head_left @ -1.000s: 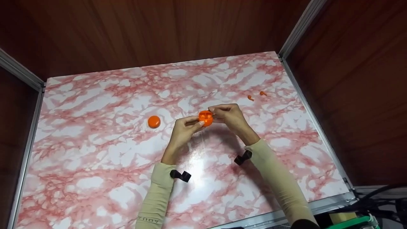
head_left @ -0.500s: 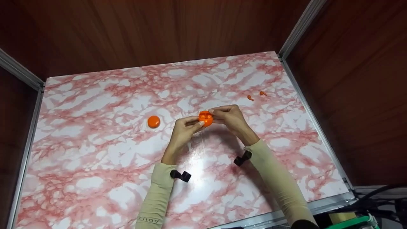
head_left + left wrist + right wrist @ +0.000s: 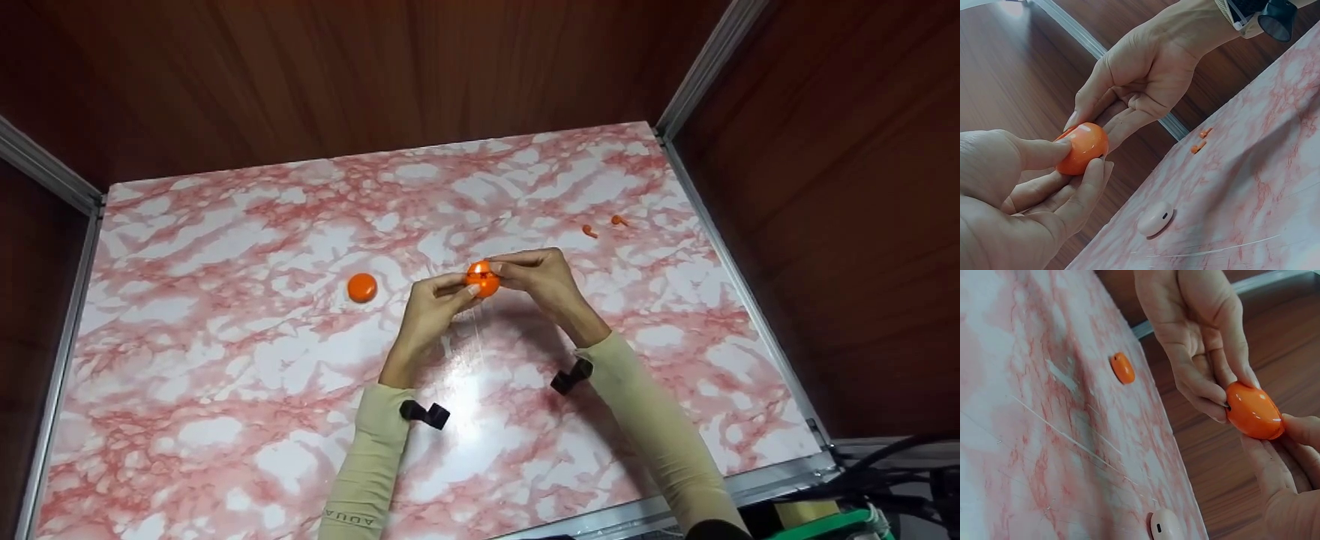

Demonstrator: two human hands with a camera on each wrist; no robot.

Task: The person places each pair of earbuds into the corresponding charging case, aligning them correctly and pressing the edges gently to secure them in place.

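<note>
An orange, rounded earbud case is held up between both hands in the head view. My left hand grips its left side, thumb on the front and fingers behind. Thumb and fingers of my right hand pinch the lid side at the upper right. The lid is mostly down; a narrow gap shows along one edge of the case in the left wrist view. In the right wrist view the glossy underside of the case faces the camera. Its inside is hidden now.
A second orange case lies on the marbled table, left of the hands. Two orange earbuds lie at the right. A pale case stands on the table in the wrist views. Dark wooden panels enclose the table.
The lid of the held case has come down; its inside with earbud hollows showed earlier and is now covered. The right thumb has shifted slightly left with it. The left hand stays nearly still.
</note>
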